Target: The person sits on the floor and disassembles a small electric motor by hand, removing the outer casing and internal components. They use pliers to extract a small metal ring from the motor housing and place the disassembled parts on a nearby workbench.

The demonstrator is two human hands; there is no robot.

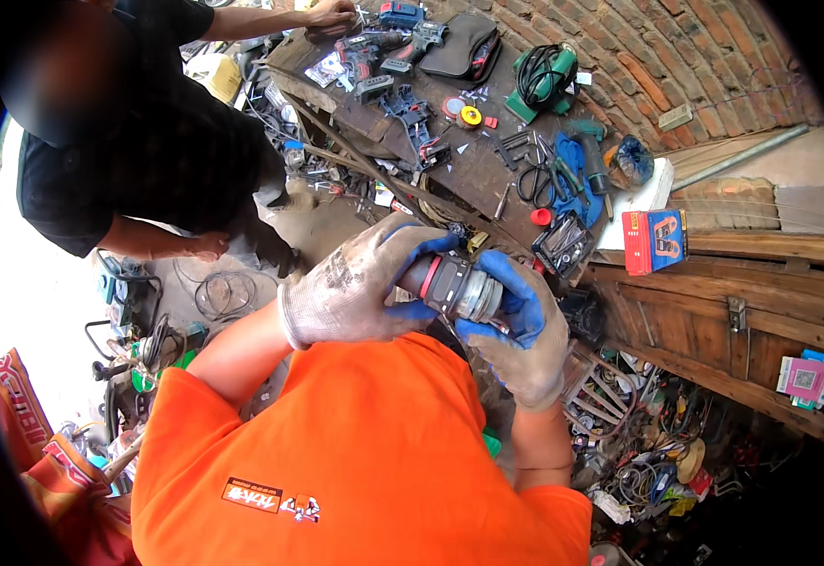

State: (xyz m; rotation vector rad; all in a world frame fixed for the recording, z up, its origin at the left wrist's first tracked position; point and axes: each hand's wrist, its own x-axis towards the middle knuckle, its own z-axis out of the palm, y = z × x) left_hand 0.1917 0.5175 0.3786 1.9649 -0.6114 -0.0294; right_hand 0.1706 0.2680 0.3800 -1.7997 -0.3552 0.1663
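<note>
Above my lap I hold a short, round power tool part (442, 283) with a black body, a red ring and a ribbed grey metal end. My left hand (351, 280), in a grey-white work glove with blue on its palm side, is wrapped round the black end. The fingers of my right hand (525, 330), in a matching glove, are closed about the grey metal end. My palms and fingers hide part of it, so I cannot tell the exact kind of tool.
Ahead stands a workbench (478, 176) with cordless drills (363, 47), scissors (535, 185), a green corded machine (542, 80) and a red-and-blue box (655, 241). A person in black (162, 123) stands left, one hand at the bench. Cables (226, 294) and scrap lie on the floor.
</note>
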